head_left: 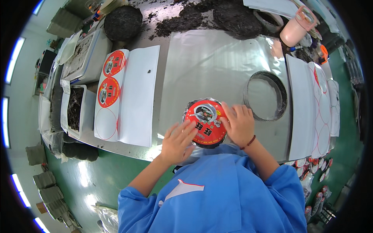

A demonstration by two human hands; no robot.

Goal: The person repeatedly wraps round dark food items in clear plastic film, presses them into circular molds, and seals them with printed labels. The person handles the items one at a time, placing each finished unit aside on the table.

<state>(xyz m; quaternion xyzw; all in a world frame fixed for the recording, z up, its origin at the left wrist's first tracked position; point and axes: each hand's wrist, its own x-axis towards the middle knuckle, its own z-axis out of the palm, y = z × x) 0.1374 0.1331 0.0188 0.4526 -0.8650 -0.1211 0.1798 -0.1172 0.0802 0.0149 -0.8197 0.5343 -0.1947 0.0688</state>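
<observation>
A round package (pixel 214 139) in clear film, dark at its rim, is between my two hands at the table's front edge. A red round label (pixel 205 132) with a printed soup bowl and writing covers its face. My left hand (pixel 177 142) lays spread fingers over the label's left edge, its thumb lower down. Against the right edge, my right hand (pixel 239 124) has its thumb and index finger on the label and the other fingers bent. A beaded bracelet (pixel 248 142) circles the right wrist. The package's underside is hidden.
Left are label sheets (pixel 136 96), a white tub (pixel 87 110) of dark flakes and a lidded box (pixel 102 48). A ring mould (pixel 284 97) stands on plastic film (pixel 209 64). Dark dried-seaweed-like cakes (pixel 237 19) lie behind, near a pink bottle (pixel 291 32). More label sheets (pixel 301 116) lie right.
</observation>
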